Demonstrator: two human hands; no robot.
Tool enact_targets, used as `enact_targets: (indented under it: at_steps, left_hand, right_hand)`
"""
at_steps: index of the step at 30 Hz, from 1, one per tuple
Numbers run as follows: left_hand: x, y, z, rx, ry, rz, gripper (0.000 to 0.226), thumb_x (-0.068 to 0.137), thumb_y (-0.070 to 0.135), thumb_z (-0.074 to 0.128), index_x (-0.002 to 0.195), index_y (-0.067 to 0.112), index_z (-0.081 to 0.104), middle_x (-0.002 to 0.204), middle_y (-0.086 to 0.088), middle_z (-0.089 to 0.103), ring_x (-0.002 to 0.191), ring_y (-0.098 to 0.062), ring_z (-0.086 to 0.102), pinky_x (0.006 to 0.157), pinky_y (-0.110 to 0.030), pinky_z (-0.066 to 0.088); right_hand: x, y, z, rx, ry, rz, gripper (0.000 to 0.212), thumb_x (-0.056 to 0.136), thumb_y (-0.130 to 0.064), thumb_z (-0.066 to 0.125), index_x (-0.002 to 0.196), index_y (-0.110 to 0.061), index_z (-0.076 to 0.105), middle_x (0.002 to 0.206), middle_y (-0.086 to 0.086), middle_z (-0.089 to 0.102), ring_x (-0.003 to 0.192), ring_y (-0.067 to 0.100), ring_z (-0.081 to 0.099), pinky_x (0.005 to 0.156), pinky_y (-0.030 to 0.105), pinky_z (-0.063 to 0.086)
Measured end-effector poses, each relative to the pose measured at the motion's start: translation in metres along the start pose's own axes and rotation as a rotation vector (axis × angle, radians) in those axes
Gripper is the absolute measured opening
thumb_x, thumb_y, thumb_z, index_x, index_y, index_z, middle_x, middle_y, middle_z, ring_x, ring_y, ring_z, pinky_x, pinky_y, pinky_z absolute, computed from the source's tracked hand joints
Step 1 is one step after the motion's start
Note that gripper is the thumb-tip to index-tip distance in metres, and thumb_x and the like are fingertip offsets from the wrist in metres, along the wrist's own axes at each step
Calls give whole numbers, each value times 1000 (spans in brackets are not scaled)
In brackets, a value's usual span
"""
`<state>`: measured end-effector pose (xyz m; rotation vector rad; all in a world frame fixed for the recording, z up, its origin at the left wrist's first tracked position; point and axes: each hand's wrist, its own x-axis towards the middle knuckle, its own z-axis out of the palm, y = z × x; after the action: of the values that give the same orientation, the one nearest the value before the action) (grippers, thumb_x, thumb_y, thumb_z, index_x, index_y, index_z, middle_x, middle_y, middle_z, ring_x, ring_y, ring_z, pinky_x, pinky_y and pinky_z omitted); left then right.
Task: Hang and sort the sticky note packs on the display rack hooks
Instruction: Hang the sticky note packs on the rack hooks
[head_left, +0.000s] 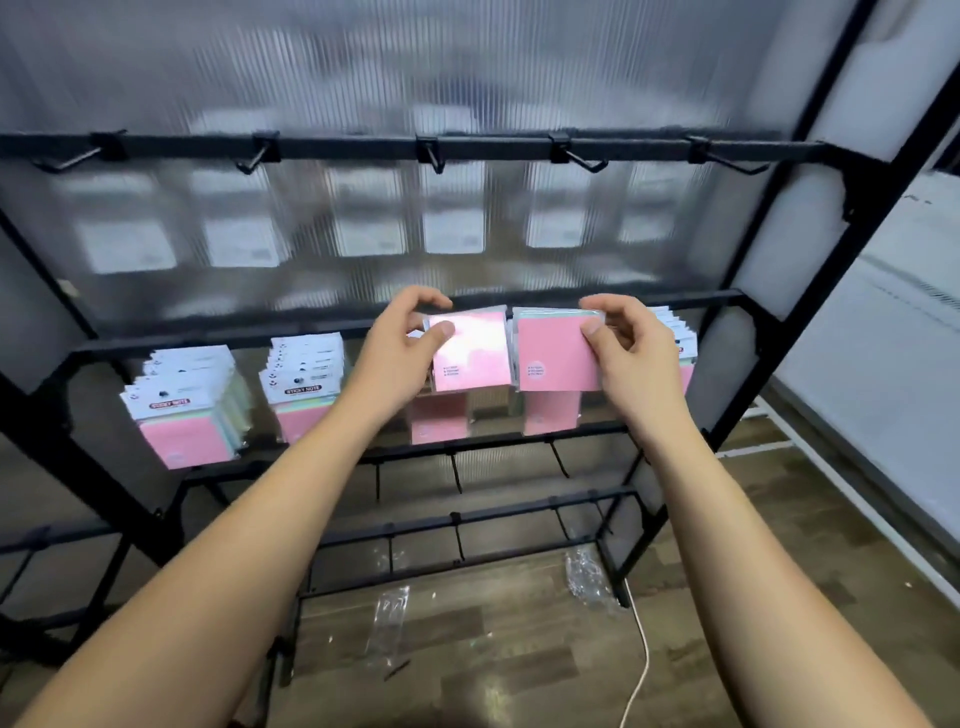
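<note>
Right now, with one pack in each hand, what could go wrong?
1. The left hand and right hand each pinch only a pack's top corner; the left pack or right pack may slip.
2. The middle-row hooks are hidden behind both packs, so threading them may miss.

We see: ribbed translucent panel (363, 78) behind | wood-look floor (493, 649) | white cable (641, 675) | clear wrappers (587, 577) on floor

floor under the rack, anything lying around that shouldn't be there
Yes. Two crumpled clear plastic wrappers lie on the wood floor: one below the rack's middle, another by its right leg. A white cable trails across too. They look like discarded packaging.
</note>
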<state>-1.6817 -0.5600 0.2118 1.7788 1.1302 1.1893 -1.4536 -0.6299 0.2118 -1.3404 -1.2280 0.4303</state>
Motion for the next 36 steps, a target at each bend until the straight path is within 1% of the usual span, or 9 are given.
enact_targets:
  at_steps: [3,6,8,11,15,22,26,31,36]
  left_hand:
    - [13,2,3,50,-53,54,10,96,10,58,97,16,66,80,30,59,75,7,51,69,-16,39]
    - [23,6,5,79,-88,88,16,96,8,56,93,18,69,88,25,64,83,13,54,72,-2,38]
    - [26,10,6,64,-100,71,17,98,10,56,94,21,70,92,21,66,75,9,55,67,0,38]
    - [27,19,8,-37,-132,56,16,98,16,57,95,26,70,87,17,69,66,0,56,64,-12,44]
    - [29,24,14,-140,-172,17,13,93,29,66,94,17,72,76,-10,70,62,-19,55,58,-26,43]
    - [29,14,25,-291,-119,-21,13,87,18,74,96,8,72,73,3,73,61,-4,63,58,-14,45]
    - [28,21,31,-317,-96,-18,19,87,17,73,102,6,70,86,-5,75,73,-9,70,63,-15,49]
    - [33,25,43,-227,-130,47,16,84,19,76,98,13,72,99,-6,72,91,-27,69,86,-44,56]
    - [40,37,56,-219,-110,76,10,83,16,76,93,17,73,98,-6,71,90,-23,69,85,-38,57]
  right_hand:
    - [13,-8,3,16,14,-7,21,96,-12,58,104,-29,67,102,4,69,85,8,57,75,23,45]
    - [21,-20,8,62,42,-32,19,97,-10,59,104,-26,67,105,2,69,87,5,58,77,18,47]
    - [24,-26,14,101,41,-40,21,97,-8,59,104,-26,66,104,2,68,87,5,58,77,15,46]
    - [26,-29,27,112,38,-48,21,97,-6,58,103,-24,66,95,-4,66,81,4,56,73,13,45]
    - [25,-28,40,94,61,-52,19,97,-6,58,105,-21,66,92,-5,64,78,3,55,70,14,46]
    - [25,-20,37,41,101,26,26,92,-15,68,116,-21,62,92,-9,63,82,7,60,81,24,51]
    - [26,-14,32,-62,171,164,28,85,-48,71,90,-22,62,78,-7,66,78,18,66,79,42,57]
    - [31,-16,25,-132,110,57,55,93,-57,54,69,-8,45,61,-4,43,59,11,39,59,31,33]
    - [47,-22,12,63,33,25,43,99,-43,56,83,-3,53,69,10,50,64,10,43,59,29,35]
